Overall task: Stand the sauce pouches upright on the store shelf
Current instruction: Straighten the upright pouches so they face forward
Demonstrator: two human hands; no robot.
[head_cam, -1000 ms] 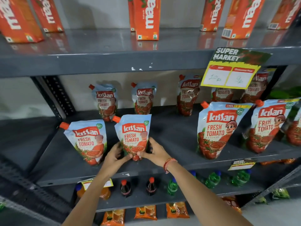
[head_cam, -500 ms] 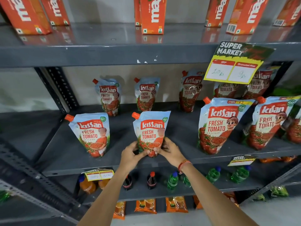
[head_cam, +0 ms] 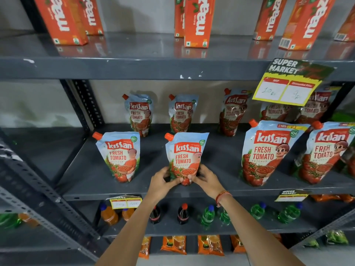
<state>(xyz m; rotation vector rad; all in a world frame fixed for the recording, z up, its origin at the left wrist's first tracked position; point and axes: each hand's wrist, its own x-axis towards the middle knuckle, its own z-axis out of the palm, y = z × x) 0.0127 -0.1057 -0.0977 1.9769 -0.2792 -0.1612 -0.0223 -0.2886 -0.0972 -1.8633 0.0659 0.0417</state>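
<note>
A blue and red ketchup pouch point(head_cam: 185, 154) with an orange cap stands upright on the grey middle shelf point(head_cam: 92, 175). My left hand point(head_cam: 162, 184) and my right hand point(head_cam: 206, 178) grip its bottom corners from either side. Another small pouch point(head_cam: 120, 155) stands to its left. Two larger pouches point(head_cam: 267, 152) point(head_cam: 324, 152) stand to the right. Several more pouches point(head_cam: 139, 114) line the back of the shelf.
Orange juice cartons point(head_cam: 197, 20) stand on the top shelf. A yellow price tag point(head_cam: 286, 87) hangs from its edge. Small bottles point(head_cam: 182, 214) and orange packets point(head_cam: 173, 244) fill the lower shelves. A perforated grey upright point(head_cam: 86, 104) bounds the shelf's left side.
The pouch in my two hands has shifted right along the shelf, away from the pouch on its left. The camera has tilted slightly.
</note>
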